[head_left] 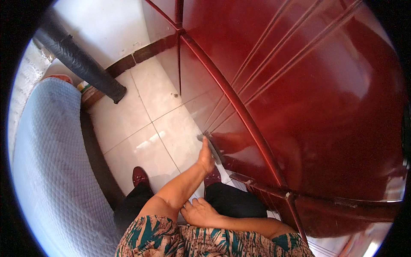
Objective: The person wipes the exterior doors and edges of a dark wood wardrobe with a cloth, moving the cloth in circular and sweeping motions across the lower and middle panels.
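Observation:
Low down beside a glossy dark red cabinet (325, 115), my left hand (206, 157) reaches forward, its thumb pointing up toward the cabinet's lower edge. A dark grey cloth-like piece (216, 153) shows around that hand, pressed against the panel. The fingers themselves are mostly hidden behind the palm. My right hand (199, 212) lies across my lap by the thigh, back up, with its fingers loosely bent and nothing visible in them. It is apart from the cabinet.
At the left stands furniture with a light blue quilted cover (51, 158). A black-wrapped pole (85, 60) slants toward the pale tiled floor (132, 128). A dark baseboard (120, 67) runs along the white wall. My dark red shoes (139, 176) are on the tiles.

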A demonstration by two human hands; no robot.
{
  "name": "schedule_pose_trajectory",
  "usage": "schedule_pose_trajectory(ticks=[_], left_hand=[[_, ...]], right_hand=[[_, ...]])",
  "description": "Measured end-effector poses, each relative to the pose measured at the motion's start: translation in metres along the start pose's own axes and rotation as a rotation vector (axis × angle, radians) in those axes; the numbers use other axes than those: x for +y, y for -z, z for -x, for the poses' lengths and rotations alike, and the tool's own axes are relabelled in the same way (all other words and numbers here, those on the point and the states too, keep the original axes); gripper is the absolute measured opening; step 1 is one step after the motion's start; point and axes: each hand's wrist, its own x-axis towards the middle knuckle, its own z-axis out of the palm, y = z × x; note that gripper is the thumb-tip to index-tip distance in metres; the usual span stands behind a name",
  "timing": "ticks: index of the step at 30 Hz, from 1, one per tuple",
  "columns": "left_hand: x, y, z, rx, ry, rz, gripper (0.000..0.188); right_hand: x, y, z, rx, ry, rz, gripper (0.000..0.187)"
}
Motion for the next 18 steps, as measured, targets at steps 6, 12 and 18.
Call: schedule_pose_trajectory(ticks=[6,12,18], left_hand=[[-0.003,-0.051,0.076,-0.164,0.121,0.033,0.082],[0.006,-0.082,0.119,-0.254,-0.102,-0.14,0.078],[0.017,-0.108,0.178,-0.26,-0.146,-0.221,0.085]], right_hand=[[0.002,-0.011,-0.01,-0.277,0.099,-0.196,0.028],[-0.007,-0.011,-0.006,-0.093,0.139,-0.372,0.036],[-0.006,-0.026,0.005,-0.01,-0.046,-0.776,0.038]])
